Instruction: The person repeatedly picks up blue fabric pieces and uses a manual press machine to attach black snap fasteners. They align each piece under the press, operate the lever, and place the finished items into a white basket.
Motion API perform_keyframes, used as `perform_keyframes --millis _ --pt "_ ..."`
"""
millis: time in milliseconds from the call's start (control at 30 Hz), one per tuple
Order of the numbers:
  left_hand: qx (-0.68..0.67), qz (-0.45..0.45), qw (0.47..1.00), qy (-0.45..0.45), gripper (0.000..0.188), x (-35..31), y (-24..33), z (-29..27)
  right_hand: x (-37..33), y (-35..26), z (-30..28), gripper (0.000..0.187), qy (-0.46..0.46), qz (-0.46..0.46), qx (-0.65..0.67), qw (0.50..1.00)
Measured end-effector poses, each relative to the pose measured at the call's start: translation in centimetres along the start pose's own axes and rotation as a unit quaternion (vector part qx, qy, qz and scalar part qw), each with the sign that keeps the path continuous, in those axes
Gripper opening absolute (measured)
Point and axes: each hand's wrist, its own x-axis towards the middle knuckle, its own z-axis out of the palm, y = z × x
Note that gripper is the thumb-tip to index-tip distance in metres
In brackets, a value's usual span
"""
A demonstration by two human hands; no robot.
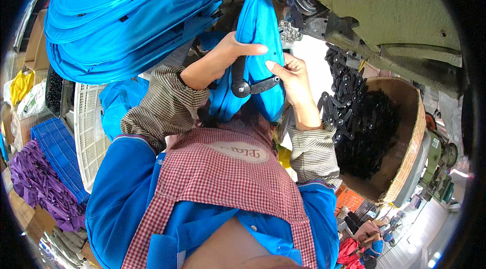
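Between my hands is a folded bright-blue fabric piece, its narrow end pointing away from me and bearing a round metal eyelet. My left hand is closed on its left side, thumb lying across the cloth. Gripping the right side is my right hand, thumb on top and fingers curled behind, partly hidden. A black jointed strap with a round pivot crosses the lower part of the cloth, just below my hands. The fabric's lower end hangs near my red checked apron.
A large stack of similar blue fabric pieces fills the upper left. Green metal machinery stands at the upper right. On the right, a carton holds many black strips. A white plastic crate and purple fabric lie left.
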Motion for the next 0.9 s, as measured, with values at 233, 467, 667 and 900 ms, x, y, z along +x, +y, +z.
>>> perform_keyframes --millis 233,467,667,900 --pt "0.056 -0.035 0.997 0.028 0.034 1.9 -0.3 -0.4 0.2 0.8 0.5 0.012 0.062 -0.035 -0.007 0.997" --pt "0.009 -0.043 0.999 0.027 0.027 7.2 -0.5 -2.9 4.6 0.2 0.0 0.017 0.092 -0.02 0.003 0.996" --pt "0.0 -0.004 1.0 0.009 0.026 6.5 -0.1 -1.3 3.9 -1.3 -0.1 0.014 0.135 -0.013 0.005 0.991" --pt "-0.082 -0.114 0.988 0.065 0.023 7.5 -1.4 -2.0 4.3 -0.9 -1.2 0.022 0.115 0.084 0.045 0.989"
